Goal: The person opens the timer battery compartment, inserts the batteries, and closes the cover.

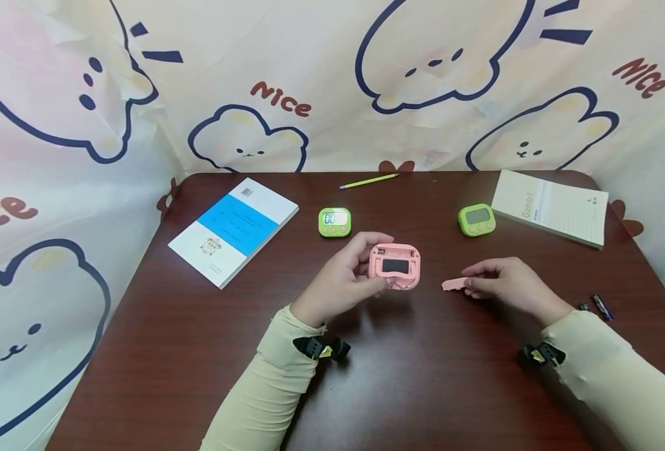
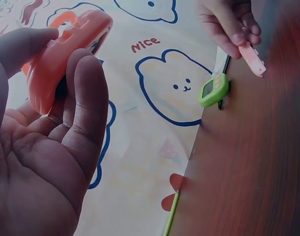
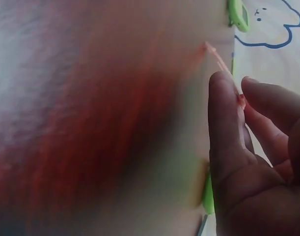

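Observation:
My left hand [image 1: 340, 279] grips a pink digital timer [image 1: 404, 283] between thumb and fingers, above the table. Its back faces me, with the battery slot along the top uncovered. In the left wrist view the timer [image 2: 66, 54] is seen from its edge. To the right of it, my right hand [image 1: 509, 285] pinches a slim pink battery cover [image 1: 453, 284] by one end. The cover [image 3: 219, 61] points away from the fingertips in the right wrist view, apart from the timer. Beside the right wrist lies a dark battery [image 1: 602, 307], with another small dark piece partly hidden by the sleeve.
Two green timers [image 1: 335, 222] [image 1: 476, 220] lie beyond the hands. A blue-and-white book [image 1: 233, 232] is at the left, a notebook [image 1: 549, 207] at the back right. Along the back edge of the brown table [image 1: 163, 369] lies a yellow-green pencil [image 1: 368, 181], before a printed cloth.

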Demonstrator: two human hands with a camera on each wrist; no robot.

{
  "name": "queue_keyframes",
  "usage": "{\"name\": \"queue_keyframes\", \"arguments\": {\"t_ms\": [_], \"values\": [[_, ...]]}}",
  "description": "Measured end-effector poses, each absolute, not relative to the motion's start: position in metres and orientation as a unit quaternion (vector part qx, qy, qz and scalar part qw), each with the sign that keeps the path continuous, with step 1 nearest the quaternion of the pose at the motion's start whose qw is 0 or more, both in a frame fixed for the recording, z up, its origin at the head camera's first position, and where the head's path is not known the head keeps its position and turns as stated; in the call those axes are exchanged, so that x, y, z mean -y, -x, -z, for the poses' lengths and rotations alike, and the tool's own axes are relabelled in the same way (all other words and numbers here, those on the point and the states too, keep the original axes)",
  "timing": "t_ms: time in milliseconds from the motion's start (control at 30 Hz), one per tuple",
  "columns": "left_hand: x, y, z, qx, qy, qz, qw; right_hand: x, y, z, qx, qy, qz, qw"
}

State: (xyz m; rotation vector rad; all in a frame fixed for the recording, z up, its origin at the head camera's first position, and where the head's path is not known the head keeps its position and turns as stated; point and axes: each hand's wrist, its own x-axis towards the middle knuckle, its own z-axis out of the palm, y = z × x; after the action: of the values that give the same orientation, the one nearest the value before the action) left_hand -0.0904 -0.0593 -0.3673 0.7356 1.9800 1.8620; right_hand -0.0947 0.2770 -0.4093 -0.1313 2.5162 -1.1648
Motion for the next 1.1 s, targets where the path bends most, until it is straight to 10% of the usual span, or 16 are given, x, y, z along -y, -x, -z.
{"name": "queue_keyframes", "arguments": {"t_ms": [1100], "values": [[0.059, 0.092, 0.367, -0.681, -0.257, -0.669, 0.153, -0.386, 0.049, 0.403, -0.979, -0.031, 0.203, -0.017]]}}
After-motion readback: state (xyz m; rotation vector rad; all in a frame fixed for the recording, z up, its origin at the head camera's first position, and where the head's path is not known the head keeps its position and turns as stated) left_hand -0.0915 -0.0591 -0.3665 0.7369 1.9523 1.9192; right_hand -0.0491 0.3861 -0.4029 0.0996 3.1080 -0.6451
